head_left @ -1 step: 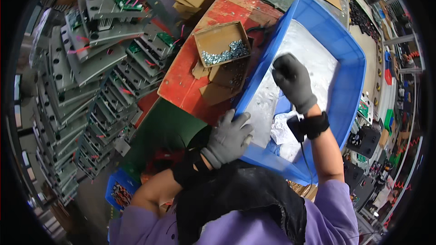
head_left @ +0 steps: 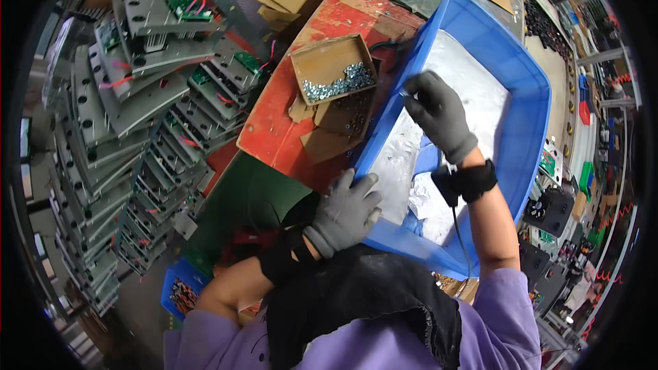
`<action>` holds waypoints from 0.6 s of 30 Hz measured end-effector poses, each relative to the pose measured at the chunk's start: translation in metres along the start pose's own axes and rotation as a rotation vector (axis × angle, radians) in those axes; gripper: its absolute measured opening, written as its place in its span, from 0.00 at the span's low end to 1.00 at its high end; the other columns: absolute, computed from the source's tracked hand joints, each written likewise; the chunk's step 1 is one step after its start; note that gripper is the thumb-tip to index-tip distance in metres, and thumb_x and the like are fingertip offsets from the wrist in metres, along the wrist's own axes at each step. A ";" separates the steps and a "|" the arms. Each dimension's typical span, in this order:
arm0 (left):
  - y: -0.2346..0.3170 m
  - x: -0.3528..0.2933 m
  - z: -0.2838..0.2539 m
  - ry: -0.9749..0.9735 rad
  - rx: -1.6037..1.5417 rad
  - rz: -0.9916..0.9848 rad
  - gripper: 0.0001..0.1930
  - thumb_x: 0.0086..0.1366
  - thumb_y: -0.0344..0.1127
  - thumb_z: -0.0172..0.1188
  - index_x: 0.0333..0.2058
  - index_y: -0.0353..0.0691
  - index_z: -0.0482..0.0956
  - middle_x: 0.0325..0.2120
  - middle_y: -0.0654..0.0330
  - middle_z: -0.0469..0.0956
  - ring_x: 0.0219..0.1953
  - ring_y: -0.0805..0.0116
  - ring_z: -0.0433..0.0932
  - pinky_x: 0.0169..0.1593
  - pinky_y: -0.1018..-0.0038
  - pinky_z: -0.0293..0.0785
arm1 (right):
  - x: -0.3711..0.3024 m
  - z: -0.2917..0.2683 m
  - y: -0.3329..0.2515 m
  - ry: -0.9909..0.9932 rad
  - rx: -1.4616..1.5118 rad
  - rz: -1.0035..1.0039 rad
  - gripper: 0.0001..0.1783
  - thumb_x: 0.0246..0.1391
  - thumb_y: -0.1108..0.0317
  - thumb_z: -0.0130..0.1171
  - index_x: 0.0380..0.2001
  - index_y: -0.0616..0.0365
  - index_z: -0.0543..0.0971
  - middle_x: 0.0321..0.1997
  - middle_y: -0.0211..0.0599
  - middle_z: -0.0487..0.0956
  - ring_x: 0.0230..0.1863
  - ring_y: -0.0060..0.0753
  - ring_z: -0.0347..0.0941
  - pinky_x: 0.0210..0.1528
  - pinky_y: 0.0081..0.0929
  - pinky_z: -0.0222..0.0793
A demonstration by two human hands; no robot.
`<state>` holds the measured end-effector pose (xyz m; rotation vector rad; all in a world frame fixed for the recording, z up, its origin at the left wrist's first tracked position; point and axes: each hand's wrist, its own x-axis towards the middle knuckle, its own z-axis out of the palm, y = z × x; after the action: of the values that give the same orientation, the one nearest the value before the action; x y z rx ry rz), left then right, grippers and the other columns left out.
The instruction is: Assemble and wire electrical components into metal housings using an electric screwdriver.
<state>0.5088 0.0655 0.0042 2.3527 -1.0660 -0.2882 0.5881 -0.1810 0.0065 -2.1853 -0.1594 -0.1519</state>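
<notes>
My left hand (head_left: 346, 211), in a grey glove, rests against the near-left rim of a large blue plastic bin (head_left: 389, 127), its fingers spread. Over the bin's left side is my right hand (head_left: 439, 113), gloved alike, its fingers curled together in a pinch. A tiny pale spot shows at those fingertips, too small to name. Inside the bin lie white sheet-like wrapping (head_left: 466, 62) and a crumpled white piece (head_left: 423, 195). Beyond the bin's left wall, a shallow cardboard box (head_left: 327, 55) holds many small shiny metal nuts (head_left: 343, 82).
Stacked grey metal plates (head_left: 103, 130) with green circuit boards and pink wires rise at the left. The cardboard box stands on a worn red tabletop (head_left: 274, 120). A small blue bin (head_left: 181, 286) sits low at the left. Shelving with parts lines the right. A cable hangs from my right wrist.
My right hand has shifted slightly left, toward the bin's left rim, and its fingertips now point more to the left. My left hand stays in place on the rim.
</notes>
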 end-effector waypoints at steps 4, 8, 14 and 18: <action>-0.009 0.005 -0.005 -0.139 0.006 0.055 0.18 0.53 0.43 0.58 0.43 0.45 0.78 0.50 0.60 0.69 0.47 0.51 0.65 0.50 0.57 0.66 | 0.019 -0.007 0.036 0.288 0.046 0.094 0.09 0.54 0.69 0.58 0.38 0.59 0.73 0.31 0.37 0.75 0.28 0.27 0.70 0.33 0.25 0.68; -0.015 0.010 -0.002 -0.152 0.024 0.082 0.19 0.52 0.44 0.58 0.42 0.44 0.78 0.49 0.58 0.70 0.46 0.50 0.66 0.49 0.57 0.67 | 0.004 0.029 0.094 0.088 -0.350 0.317 0.09 0.51 0.68 0.54 0.38 0.56 0.75 0.38 0.43 0.77 0.39 0.49 0.74 0.42 0.38 0.70; -0.017 0.012 0.001 -0.128 0.046 0.124 0.18 0.51 0.44 0.59 0.40 0.44 0.78 0.47 0.58 0.71 0.43 0.49 0.67 0.46 0.58 0.68 | -0.006 0.084 0.133 -0.109 -0.510 0.408 0.07 0.52 0.67 0.50 0.35 0.53 0.74 0.39 0.45 0.74 0.41 0.52 0.73 0.44 0.43 0.69; -0.014 0.014 0.000 -0.125 0.052 0.105 0.17 0.50 0.44 0.60 0.38 0.45 0.79 0.47 0.57 0.72 0.44 0.48 0.67 0.46 0.57 0.68 | -0.039 0.074 0.121 -0.378 -0.351 0.344 0.07 0.51 0.70 0.49 0.34 0.51 0.74 0.38 0.45 0.76 0.42 0.51 0.74 0.44 0.42 0.70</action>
<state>0.5269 0.0628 -0.0038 2.3403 -1.2655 -0.3768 0.5738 -0.1928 -0.1392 -2.5338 0.0392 0.4616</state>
